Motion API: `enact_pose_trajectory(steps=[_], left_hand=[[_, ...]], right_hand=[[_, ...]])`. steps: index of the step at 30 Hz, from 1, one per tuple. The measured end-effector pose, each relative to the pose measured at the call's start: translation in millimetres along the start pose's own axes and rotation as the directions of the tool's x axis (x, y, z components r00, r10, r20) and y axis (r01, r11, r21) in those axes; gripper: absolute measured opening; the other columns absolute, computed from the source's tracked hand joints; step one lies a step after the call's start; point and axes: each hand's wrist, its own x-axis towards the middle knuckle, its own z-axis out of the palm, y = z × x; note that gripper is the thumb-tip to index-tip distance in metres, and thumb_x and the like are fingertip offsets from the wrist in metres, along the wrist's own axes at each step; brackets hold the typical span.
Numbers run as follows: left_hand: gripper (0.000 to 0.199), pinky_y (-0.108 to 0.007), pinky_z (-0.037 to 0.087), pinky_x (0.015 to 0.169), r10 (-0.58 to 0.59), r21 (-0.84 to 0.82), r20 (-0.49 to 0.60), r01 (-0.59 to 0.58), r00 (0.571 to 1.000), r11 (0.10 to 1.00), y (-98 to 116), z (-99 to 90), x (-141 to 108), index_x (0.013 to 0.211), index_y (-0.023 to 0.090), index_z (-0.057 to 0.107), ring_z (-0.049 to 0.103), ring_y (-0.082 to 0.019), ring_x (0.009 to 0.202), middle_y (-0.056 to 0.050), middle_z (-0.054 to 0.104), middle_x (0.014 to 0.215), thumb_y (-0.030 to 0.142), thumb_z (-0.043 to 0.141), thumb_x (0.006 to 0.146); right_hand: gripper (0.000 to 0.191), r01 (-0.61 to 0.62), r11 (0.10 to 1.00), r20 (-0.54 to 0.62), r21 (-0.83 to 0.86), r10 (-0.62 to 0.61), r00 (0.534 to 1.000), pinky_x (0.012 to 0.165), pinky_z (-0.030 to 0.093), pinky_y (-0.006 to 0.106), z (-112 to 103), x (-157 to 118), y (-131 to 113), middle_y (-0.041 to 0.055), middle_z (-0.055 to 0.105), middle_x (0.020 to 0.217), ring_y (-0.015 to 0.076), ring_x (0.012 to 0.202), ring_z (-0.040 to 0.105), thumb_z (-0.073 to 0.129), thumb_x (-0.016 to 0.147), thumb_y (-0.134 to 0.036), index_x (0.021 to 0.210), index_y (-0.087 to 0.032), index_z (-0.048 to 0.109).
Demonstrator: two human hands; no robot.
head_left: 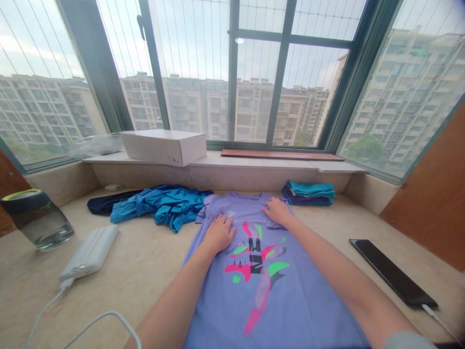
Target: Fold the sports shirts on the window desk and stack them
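A purple T-shirt (301,295) with a pink, green and black print lies spread out on the stone counter, its collar toward the window and its lower part running out of view at the bottom. My left hand (219,234) rests on the shirt's left chest area below the sleeve, fingers stretched out. Near the right shoulder, my right hand (276,211) lies on the fabric with its fingers extended toward the collar. Neither hand grips anything that I can see.
Crumpled blue clothes (163,203) lie at the back left, and a folded clothing stack (308,193) sits back right. A water bottle (38,220) and cabled power bank (90,252) are left. A phone (392,271) lies right. A white box (160,148) stands on the sill.
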Motion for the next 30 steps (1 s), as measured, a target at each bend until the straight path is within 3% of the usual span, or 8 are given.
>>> enact_pose_trajectory(steps=[4,9,14,17,20,25,30], left_hand=[[0.055,-0.049,0.024,0.122,-0.001,0.0,0.002,0.001,1.0,1.0,-0.5,-1.0,-0.4,0.149,0.015,0.047,0.031,-0.034,0.149,-0.017,0.038,0.16,0.042,0.037,0.102],[0.056,-0.049,0.024,0.122,0.009,0.005,-0.003,-0.009,1.0,1.0,-1.8,0.1,-0.4,0.149,0.014,0.047,0.032,-0.035,0.149,-0.018,0.038,0.159,0.042,0.037,0.102],[0.055,-0.048,0.024,0.122,0.007,0.003,-0.015,-0.007,1.0,1.0,-2.2,1.4,-0.2,0.148,0.015,0.048,0.033,-0.034,0.149,-0.018,0.04,0.159,0.043,0.038,0.102],[0.054,-0.048,0.025,0.121,0.007,0.0,-0.015,-0.007,1.0,1.0,-1.3,0.2,-0.8,0.148,0.016,0.048,0.033,-0.033,0.149,-0.017,0.04,0.159,0.043,0.038,0.102],[0.054,-0.047,0.025,0.122,0.002,-0.003,-0.01,-0.002,1.0,1.0,-0.6,-0.7,-0.9,0.148,0.016,0.048,0.033,-0.033,0.149,-0.016,0.04,0.159,0.043,0.038,0.102],[0.054,-0.046,0.024,0.122,-0.004,0.006,-0.01,0.004,1.0,1.0,-0.4,-0.6,-0.6,0.148,0.017,0.047,0.033,-0.032,0.149,-0.016,0.04,0.159,0.043,0.038,0.102],[0.055,-0.046,0.024,0.122,-0.002,0.001,0.006,0.002,1.0,1.0,0.9,-3.4,-1.6,0.149,0.015,0.046,0.032,-0.033,0.149,-0.017,0.038,0.16,0.043,0.037,0.102]], right_hand=[[0.035,-0.089,0.996,0.025,0.013,0.089,0.996,0.098,0.046,0.038,1.9,-2.0,0.0,0.0169,0.069,0.124,0.0315,0.118,0.063,0.061,0.092,-0.04,0.116,-0.019,0.075],[0.022,-0.194,0.978,0.012,0.08,0.194,0.981,0.094,0.05,0.04,0.7,4.6,9.8,0.0143,0.077,0.106,0.0312,0.109,0.07,0.061,0.087,-0.024,0.095,-0.02,0.081],[0.041,-0.215,0.956,-0.114,0.201,0.241,0.964,0.1,0.05,0.039,-9.3,19.5,16.8,0.0133,0.072,0.125,0.0285,0.119,0.066,0.043,0.095,-0.024,0.121,-0.019,0.074],[0.049,-0.111,0.955,-0.163,0.275,0.16,0.973,0.103,0.049,0.035,-14.0,28.8,18.3,0.0135,0.069,0.132,0.0227,0.124,0.063,0.032,0.1,-0.024,0.142,-0.016,0.058],[0.051,0.01,0.951,-0.159,0.31,0.041,0.986,0.106,0.048,0.037,-11.3,27.7,17.1,0.0143,0.067,0.135,0.0218,0.125,0.063,0.039,0.101,-0.026,0.15,-0.015,0.047],[0.049,0.179,0.94,-0.086,0.29,-0.16,0.983,0.117,0.036,0.041,3.4,-4.5,12.1,0.0157,0.055,0.148,0.0267,0.139,0.05,0.061,0.095,-0.036,0.14,-0.017,0.059],[0.057,0.277,0.931,-0.049,0.239,-0.273,0.961,0.12,0.032,0.045,15.6,-42.6,14.8,0.0157,0.047,0.155,0.0283,0.145,0.041,0.058,0.096,-0.044,0.147,-0.019,0.052]])
